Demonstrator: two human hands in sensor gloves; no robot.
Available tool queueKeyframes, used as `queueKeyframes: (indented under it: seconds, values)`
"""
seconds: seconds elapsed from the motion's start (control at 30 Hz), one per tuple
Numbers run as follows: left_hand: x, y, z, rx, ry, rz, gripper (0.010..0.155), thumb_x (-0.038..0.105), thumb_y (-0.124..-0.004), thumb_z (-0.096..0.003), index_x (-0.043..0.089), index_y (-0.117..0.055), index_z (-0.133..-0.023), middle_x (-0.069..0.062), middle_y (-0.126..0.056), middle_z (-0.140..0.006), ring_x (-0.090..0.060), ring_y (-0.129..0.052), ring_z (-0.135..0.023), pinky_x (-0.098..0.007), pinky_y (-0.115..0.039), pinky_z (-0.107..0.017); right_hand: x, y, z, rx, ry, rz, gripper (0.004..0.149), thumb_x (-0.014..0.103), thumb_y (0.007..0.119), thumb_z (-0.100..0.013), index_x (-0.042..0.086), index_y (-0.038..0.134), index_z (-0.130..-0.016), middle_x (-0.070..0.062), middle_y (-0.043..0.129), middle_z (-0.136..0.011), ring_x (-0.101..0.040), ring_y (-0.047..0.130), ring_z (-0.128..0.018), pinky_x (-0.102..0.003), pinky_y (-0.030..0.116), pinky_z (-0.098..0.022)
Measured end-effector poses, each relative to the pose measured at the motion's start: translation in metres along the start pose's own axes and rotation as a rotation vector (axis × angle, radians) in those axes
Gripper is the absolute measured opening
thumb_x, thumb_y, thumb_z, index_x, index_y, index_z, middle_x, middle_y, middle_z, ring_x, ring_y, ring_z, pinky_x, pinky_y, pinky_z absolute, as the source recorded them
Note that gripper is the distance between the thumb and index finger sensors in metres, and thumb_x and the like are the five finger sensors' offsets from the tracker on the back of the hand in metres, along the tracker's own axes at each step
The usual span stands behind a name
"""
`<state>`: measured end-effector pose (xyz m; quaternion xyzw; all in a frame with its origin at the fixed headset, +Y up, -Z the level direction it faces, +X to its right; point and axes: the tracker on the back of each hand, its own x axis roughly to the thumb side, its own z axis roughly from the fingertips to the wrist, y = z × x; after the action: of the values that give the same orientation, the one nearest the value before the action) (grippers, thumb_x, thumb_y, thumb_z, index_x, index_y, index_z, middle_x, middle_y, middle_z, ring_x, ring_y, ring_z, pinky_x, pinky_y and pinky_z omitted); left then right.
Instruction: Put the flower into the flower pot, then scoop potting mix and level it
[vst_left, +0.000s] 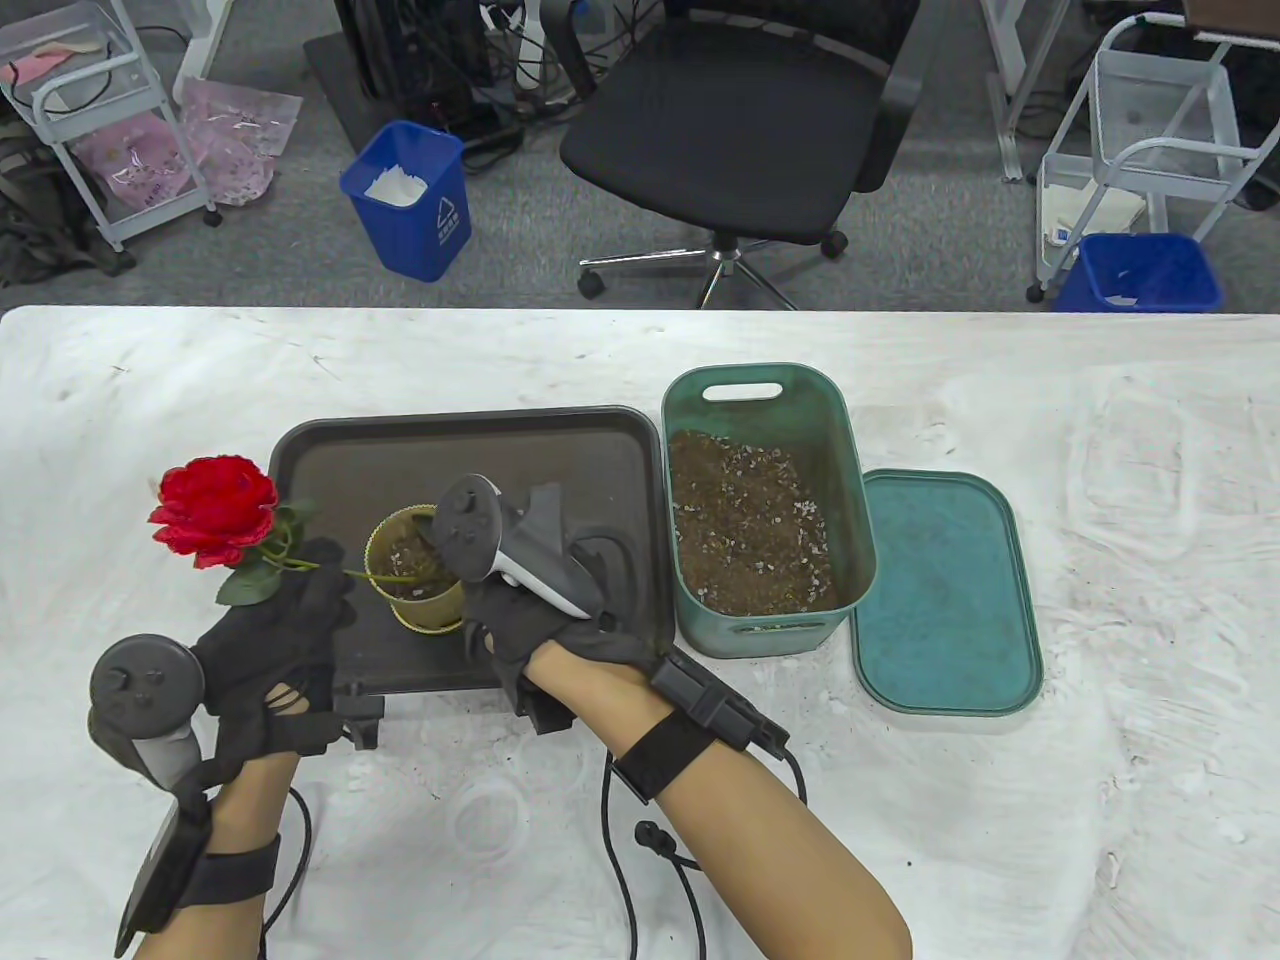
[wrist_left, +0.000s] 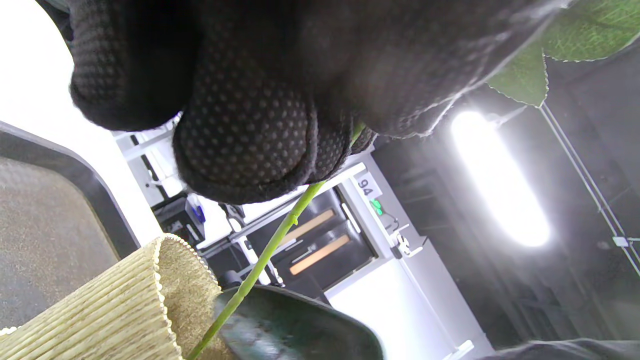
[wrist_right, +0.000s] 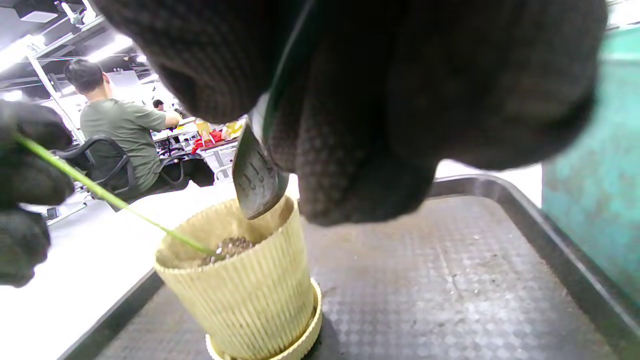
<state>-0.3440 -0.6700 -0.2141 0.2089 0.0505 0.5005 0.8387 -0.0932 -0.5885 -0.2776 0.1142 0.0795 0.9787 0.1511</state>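
Flower (vst_left: 215, 510): red bloom at the left, its green stem (wrist_left: 265, 257) slanting down to the right, with the tip in the flower pot (vst_left: 415, 580) on the dark tray (vst_left: 560, 450). Left hand (vst_left: 275, 630) pinches the stem just left of the pot. Right hand (vst_left: 545, 625), at the pot's right, grips a small scoop (wrist_right: 255, 177) whose blade hangs over the rim. Potting mix (vst_left: 750, 530) fills the green bin further right on the worktop (vst_left: 1100, 420). The stem likely needs righting before any scooping.

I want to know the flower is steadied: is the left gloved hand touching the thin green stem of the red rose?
Touching. In the left wrist view the left hand's fingers pinch the green stem, which emerges straight from between them.
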Motion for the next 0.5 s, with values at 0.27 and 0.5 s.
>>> queueKeyframes:
  seconds: [0.27,0.5]
  values:
    - [0.000,0.000,0.000,-0.002,-0.004,-0.002,0.043,0.043,-0.091,-0.0410,0.021,-0.095,-0.078,-0.002,-0.103,-0.067,-0.017,-0.113,-0.034,-0.037,-0.095,-0.035,-0.073,-0.087,0.013,-0.181,0.208,-0.176,0.054,0.031,0.082,-0.040,0.004,0.073,-0.086,-0.015,0.098,-0.061,-0.029,0.107,-0.026,-0.038,0.094,-0.012]
    - [-0.001,0.001,-0.001,0.004,-0.002,-0.008,0.043,0.043,-0.091,-0.0410,0.021,-0.095,-0.078,-0.002,-0.103,-0.067,-0.017,-0.113,-0.034,-0.037,-0.095,-0.035,-0.158,-0.110,0.013,-0.338,0.461,-0.190,0.054,0.031,0.082,-0.040,0.003,0.074,-0.086,-0.016,0.099,-0.059,-0.029,0.108,-0.024,-0.037,0.094,-0.010]
